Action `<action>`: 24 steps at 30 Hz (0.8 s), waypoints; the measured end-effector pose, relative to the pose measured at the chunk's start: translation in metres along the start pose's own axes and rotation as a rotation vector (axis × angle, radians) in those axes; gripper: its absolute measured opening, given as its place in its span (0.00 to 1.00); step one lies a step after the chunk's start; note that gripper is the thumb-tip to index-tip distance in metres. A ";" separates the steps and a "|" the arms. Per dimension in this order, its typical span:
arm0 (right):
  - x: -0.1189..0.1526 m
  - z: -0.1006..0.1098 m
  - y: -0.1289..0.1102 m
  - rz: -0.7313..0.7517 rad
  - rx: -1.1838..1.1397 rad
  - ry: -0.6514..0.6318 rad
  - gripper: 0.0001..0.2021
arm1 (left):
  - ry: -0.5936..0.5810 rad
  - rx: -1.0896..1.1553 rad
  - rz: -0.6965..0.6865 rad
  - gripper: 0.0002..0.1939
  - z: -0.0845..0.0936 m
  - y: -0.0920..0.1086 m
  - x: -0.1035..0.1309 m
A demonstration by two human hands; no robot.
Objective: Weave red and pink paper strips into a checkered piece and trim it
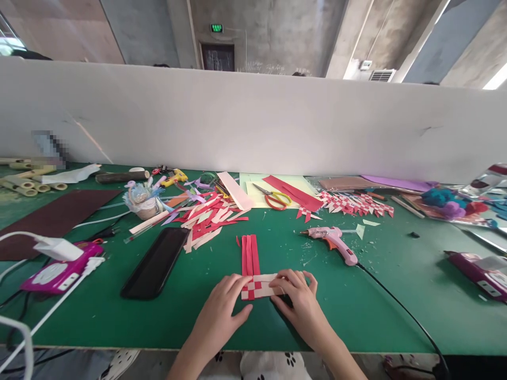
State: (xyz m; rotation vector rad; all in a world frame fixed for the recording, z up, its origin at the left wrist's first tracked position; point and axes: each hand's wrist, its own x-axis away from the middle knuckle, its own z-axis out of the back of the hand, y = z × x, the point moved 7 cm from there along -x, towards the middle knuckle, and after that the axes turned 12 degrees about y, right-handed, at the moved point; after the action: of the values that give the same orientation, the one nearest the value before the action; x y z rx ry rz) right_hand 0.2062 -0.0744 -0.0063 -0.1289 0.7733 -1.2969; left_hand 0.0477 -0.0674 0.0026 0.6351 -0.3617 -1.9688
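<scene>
Flat on the green table in front of me lies a small woven piece of paper strips (254,288), crossed in a red and pale pink check. Its red strips (249,253) run away from me, while the pale pink strips (264,285) extend to the right. My left hand (228,301) rests its fingertips on the left edge of the weave, thumb spread apart below it. Around the right ends of the pale strips curl the fingers and thumb of my right hand (296,295), partly hiding them.
Loose red and pink strips (212,214) lie behind a black phone (155,264). A pink glue gun (332,240) sits right of my hands, its cord trailing to the table edge. Scissors (277,199) and finished checked pieces (356,203) are farther back, before a white partition (253,121).
</scene>
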 end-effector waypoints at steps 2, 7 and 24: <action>0.000 -0.001 0.000 0.000 -0.004 -0.013 0.07 | 0.012 0.009 0.008 0.17 0.000 0.001 -0.002; -0.002 0.000 0.001 -0.027 -0.015 -0.047 0.07 | 0.029 0.010 0.010 0.16 -0.001 0.003 -0.004; -0.006 0.017 0.001 -0.137 -0.084 0.086 0.10 | 0.059 -0.006 -0.018 0.12 -0.001 0.005 -0.006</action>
State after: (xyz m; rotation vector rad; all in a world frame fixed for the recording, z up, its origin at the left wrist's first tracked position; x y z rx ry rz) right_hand 0.2163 -0.0743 0.0090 -0.1978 0.9055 -1.4064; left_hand 0.0534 -0.0646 0.0060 0.6929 -0.3144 -1.9633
